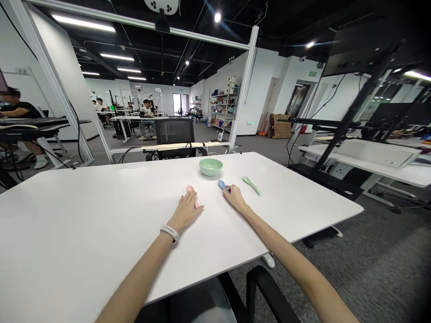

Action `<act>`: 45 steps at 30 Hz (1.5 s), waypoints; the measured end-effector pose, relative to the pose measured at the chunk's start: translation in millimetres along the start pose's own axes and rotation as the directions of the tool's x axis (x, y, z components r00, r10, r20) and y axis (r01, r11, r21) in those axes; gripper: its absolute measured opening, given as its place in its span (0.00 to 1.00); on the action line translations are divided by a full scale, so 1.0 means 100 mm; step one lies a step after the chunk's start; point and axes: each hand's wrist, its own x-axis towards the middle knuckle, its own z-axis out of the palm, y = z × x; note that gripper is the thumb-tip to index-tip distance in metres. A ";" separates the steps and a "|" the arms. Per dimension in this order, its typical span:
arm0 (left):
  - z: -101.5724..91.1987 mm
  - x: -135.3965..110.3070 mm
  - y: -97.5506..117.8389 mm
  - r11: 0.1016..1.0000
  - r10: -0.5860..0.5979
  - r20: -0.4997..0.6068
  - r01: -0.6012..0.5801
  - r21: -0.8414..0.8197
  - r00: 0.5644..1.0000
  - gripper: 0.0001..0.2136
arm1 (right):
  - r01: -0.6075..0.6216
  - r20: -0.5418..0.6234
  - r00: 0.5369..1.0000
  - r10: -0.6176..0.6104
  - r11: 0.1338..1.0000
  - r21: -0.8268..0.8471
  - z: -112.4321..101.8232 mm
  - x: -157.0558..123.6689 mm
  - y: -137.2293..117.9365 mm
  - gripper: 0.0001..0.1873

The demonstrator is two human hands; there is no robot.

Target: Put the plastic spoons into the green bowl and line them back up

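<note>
Head view | left hand [185, 211]: fingers spread over pink spoon [190, 190], grip unclear | right hand [235, 199]: on blue spoon [221, 184], grip unclear | green spoon [252, 185] just right of it | green bowl [210, 167] ahead of both hands, all spoons outside it

An open-plan lab office with white desks [101, 211] and metal shelving [222, 107].

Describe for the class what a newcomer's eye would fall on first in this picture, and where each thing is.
The eye goes first to the white table filling the lower view, where the left hand lies over a pink spoon and the right hand touches a blue spoon. Just beyond the hands stands a pale green bowl, and a green spoon lies to the right of the right hand.
</note>
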 end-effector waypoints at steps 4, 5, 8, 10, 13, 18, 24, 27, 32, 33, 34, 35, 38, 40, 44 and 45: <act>-0.01 0.00 0.01 1.000 -0.008 0.004 0.008 -0.002 1.000 0.38 | 0.006 0.007 1.000 -0.006 1.000 0.004 -0.01 0.00 0.00 0.19; -0.01 0.00 0.01 1.000 -0.010 0.007 0.010 -0.002 1.000 0.38 | 0.011 0.005 1.000 -0.011 1.000 0.000 -0.01 0.00 0.00 0.19; -0.02 0.00 0.01 1.000 -0.014 0.013 0.014 -0.004 1.000 0.38 | 0.017 0.001 1.000 -0.017 1.000 -0.013 -0.01 0.01 0.01 0.19; -0.02 0.00 0.02 1.000 -0.015 0.014 0.015 -0.004 1.000 0.37 | 0.016 0.004 1.000 -0.016 1.000 -0.010 0.00 0.01 0.01 0.18; -0.02 0.00 0.02 1.000 -0.015 0.018 0.016 -0.004 1.000 0.38 | 0.015 0.012 1.000 -0.014 1.000 -0.008 0.01 0.02 0.02 0.16; -0.02 0.00 0.02 1.000 -0.020 0.020 0.020 -0.002 1.000 0.38 | 0.011 0.020 1.000 -0.010 1.000 -0.013 0.00 0.01 0.02 0.18; -0.02 0.00 0.03 1.000 -0.016 0.021 0.016 0.003 1.000 0.38 | 0.003 0.007 1.000 -0.003 1.000 -0.007 0.00 0.00 0.01 0.18; -0.03 0.00 0.02 1.000 -0.015 0.018 0.015 0.010 1.000 0.38 | 0.005 0.006 1.000 -0.005 1.000 -0.010 0.00 0.01 0.01 0.18; 0.00 -0.01 0.01 1.000 -0.009 0.003 0.009 0.027 1.000 0.38 | 0.016 -0.005 1.000 -0.016 1.000 -0.008 0.02 0.02 0.05 0.18; 0.02 0.00 0.01 1.000 -0.007 -0.003 0.007 0.031 1.000 0.38 | 0.017 -0.008 1.000 -0.017 1.000 -0.010 0.03 0.02 0.05 0.19; 0.03 0.01 0.00 0.999 -0.004 -0.010 0.005 0.034 1.000 0.38 | 0.018 -0.010 1.000 -0.018 1.000 -0.014 0.04 0.03 0.06 0.19; 0.03 0.02 -0.02 0.999 -0.003 -0.021 0.004 0.037 1.000 0.38 | 0.018 -0.011 1.000 -0.018 1.000 -0.022 0.05 0.03 0.07 0.20; -0.07 0.08 -0.14 0.999 -0.017 -0.082 0.021 0.048 0.996 0.38 | 0.012 -0.014 1.000 -0.013 0.998 -0.058 0.03 0.07 0.10 0.20; -0.25 0.09 -0.31 0.997 -0.051 -0.147 0.060 0.057 0.988 0.38 | 0.013 -0.028 0.999 -0.015 0.997 -0.083 -0.03 0.12 0.16 0.21; -0.77 -0.13 -0.92 0.981 -0.150 -0.278 0.178 0.078 0.949 0.39 | 0.070 -0.012 0.997 -0.072 0.990 -0.121 -0.20 0.26 0.36 0.23; -0.89 -0.25 -1.12 0.974 -0.177 -0.300 0.210 0.083 0.937 0.39 | 0.092 0.010 0.996 -0.092 0.988 -0.126 -0.23 0.29 0.41 0.23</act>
